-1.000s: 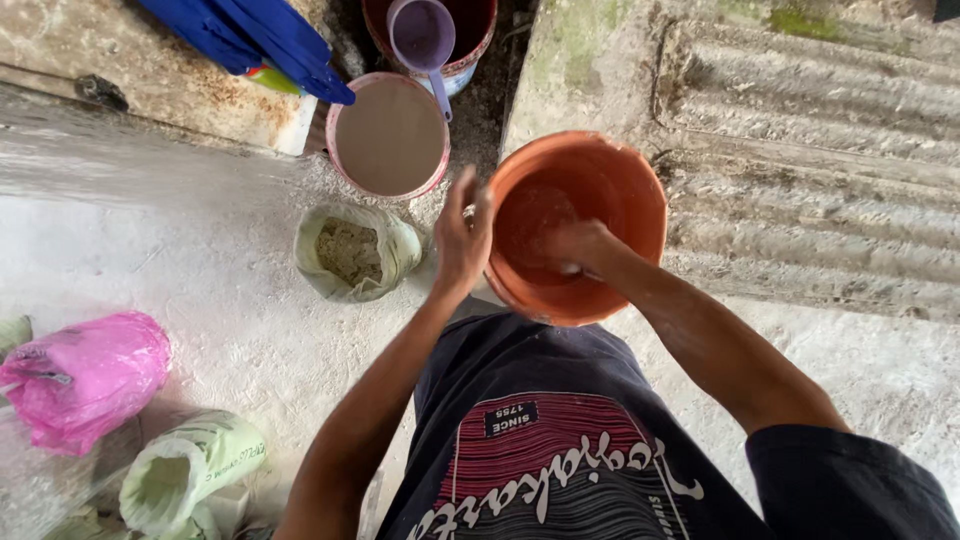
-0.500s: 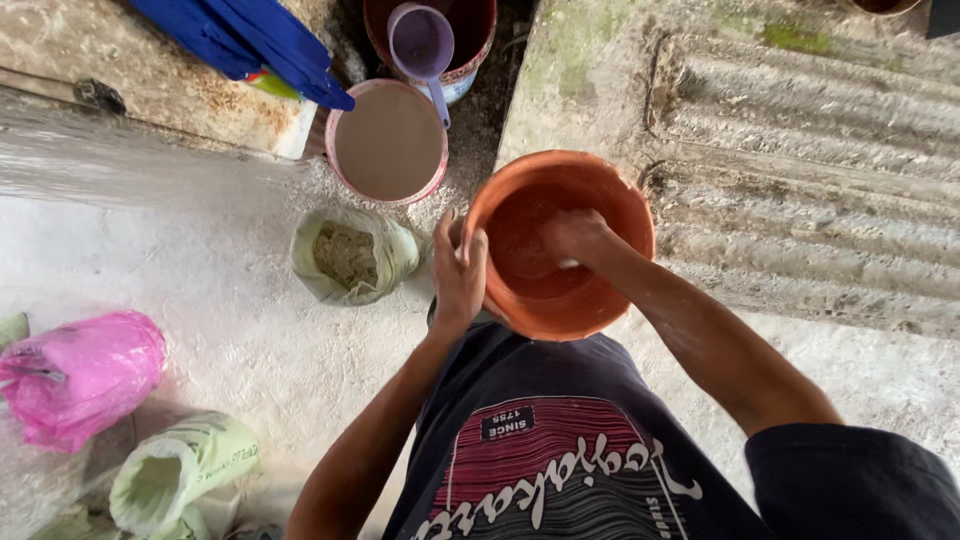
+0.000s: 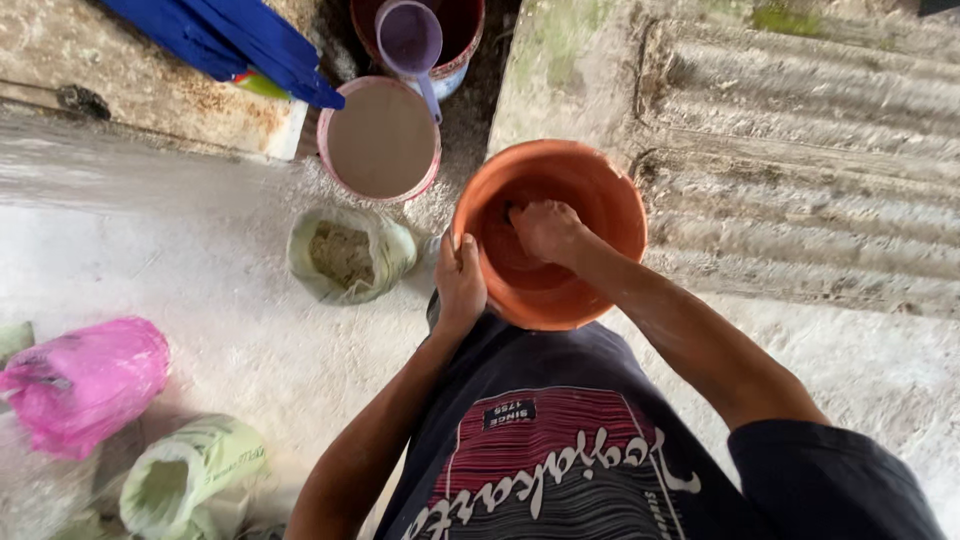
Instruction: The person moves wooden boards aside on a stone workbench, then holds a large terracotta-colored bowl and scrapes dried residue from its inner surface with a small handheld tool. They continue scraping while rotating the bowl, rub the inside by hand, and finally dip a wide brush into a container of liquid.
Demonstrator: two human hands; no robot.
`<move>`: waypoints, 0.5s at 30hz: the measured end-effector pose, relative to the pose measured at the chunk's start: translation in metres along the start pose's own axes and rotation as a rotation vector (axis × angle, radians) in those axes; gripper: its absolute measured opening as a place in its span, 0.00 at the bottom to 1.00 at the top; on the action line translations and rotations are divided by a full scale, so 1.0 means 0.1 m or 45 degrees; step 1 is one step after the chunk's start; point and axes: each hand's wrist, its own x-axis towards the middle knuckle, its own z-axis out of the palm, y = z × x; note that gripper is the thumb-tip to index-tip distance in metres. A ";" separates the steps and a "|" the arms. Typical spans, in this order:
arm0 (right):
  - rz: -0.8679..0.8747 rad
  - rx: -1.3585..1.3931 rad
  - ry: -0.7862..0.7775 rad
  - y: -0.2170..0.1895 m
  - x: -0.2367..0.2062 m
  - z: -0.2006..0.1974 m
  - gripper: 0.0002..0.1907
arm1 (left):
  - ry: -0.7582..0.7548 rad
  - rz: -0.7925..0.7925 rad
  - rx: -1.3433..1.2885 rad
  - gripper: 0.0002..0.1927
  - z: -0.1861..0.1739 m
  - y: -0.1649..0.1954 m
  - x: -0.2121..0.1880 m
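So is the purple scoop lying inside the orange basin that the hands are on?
No: the purple scoop rests on the dark red bucket farther up, while the orange basin holds only the right hand.

An open bag (image 3: 345, 255) and a pink bucket (image 3: 380, 140) crowd the floor (image 3: 200, 300) left of the orange basin (image 3: 590, 190), while its right side lies open.

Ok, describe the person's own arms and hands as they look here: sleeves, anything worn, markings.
Both hands are bare, with no gloves, and no rings, watch or bracelet that I can see. The left hand continues into a forearm with no sleeve in view. The right hand leads up a bare forearm to a dark short sleeve above the elbow, part of a dark shirt with a red striped print.
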 end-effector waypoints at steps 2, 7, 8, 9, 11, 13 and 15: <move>0.011 0.035 0.298 0.12 0.05 0.12 0.15 | -0.003 0.065 0.046 0.12 0.02 -0.07 -0.03; 0.161 0.561 0.078 0.25 -0.09 0.58 0.18 | 0.020 0.054 0.016 0.12 0.15 -0.25 -0.15; 0.236 0.766 -0.088 0.25 -0.15 0.62 0.19 | 0.013 0.073 0.023 0.12 0.19 -0.26 -0.16; 0.302 0.980 -0.246 0.25 -0.20 0.63 0.21 | 0.002 0.100 0.037 0.12 0.21 -0.27 -0.15; 0.418 1.401 -0.569 0.22 -0.34 0.53 0.23 | -0.027 0.207 0.057 0.13 0.24 -0.25 -0.13; 0.407 1.718 -0.461 0.17 -0.50 0.33 0.18 | -0.041 0.138 0.100 0.17 0.21 -0.21 -0.07; 0.324 1.900 -0.395 0.12 -0.70 0.11 0.18 | -0.065 -0.107 0.152 0.22 0.09 -0.17 0.03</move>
